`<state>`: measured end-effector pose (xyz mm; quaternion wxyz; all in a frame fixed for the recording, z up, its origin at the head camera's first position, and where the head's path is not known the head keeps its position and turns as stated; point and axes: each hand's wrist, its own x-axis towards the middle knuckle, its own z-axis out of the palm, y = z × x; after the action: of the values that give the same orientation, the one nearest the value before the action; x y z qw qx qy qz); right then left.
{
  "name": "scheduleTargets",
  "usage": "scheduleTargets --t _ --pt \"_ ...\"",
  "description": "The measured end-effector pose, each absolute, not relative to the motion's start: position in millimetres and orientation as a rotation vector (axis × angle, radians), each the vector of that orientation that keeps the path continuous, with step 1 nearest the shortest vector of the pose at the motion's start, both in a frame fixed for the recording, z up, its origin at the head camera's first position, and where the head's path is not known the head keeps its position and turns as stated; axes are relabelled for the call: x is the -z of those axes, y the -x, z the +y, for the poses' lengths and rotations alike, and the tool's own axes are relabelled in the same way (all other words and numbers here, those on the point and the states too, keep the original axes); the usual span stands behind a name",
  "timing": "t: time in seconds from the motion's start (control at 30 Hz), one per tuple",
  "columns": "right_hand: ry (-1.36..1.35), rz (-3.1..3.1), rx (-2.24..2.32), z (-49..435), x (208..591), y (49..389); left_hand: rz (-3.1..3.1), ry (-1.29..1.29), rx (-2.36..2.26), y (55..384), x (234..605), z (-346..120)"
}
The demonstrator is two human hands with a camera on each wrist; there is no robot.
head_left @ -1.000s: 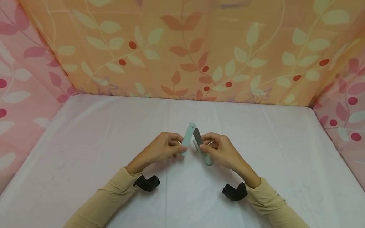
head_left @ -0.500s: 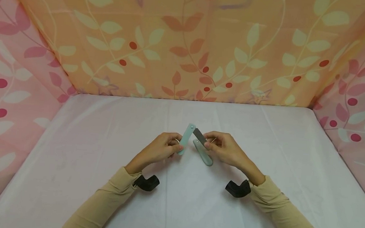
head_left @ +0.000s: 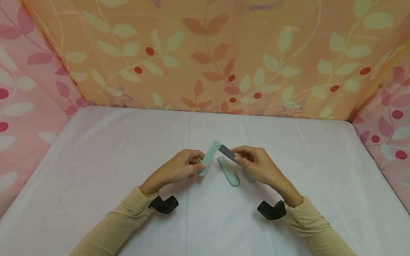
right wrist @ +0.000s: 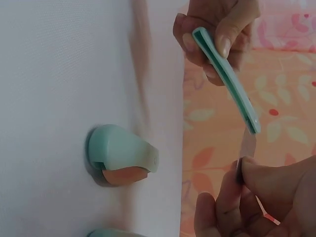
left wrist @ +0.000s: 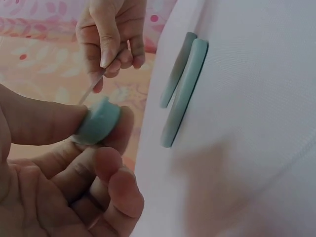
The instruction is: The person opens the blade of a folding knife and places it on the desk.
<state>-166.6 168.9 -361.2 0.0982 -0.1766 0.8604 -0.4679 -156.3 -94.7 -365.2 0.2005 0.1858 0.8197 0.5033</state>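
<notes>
While left hand (head_left: pixel 182 165) pinches handle (head_left: pixel 210 156), right hand (head_left: pixel 257 164) pinching blade (head_left: pixel 227 152).

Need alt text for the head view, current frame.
A person's left hand holds a pale green handle; the right hand pinches a grey strip angled from its upper end. Below, one green piece lies on white cloth, a second green piece partly hidden behind the right hand.
</notes>
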Motion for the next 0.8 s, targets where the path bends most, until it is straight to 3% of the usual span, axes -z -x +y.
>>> scheduleTargets --t 0.43,0.8 --pt "0.539 2.548 1.477 171.8 358.4 163.9 2.397 -0.391 -1.513 156.6 365.5 -92.1" --pt "0.468 2.521 1.501 174.5 361.2 158.1 2.363 -0.448 -1.562 158.1 371.0 -91.9"
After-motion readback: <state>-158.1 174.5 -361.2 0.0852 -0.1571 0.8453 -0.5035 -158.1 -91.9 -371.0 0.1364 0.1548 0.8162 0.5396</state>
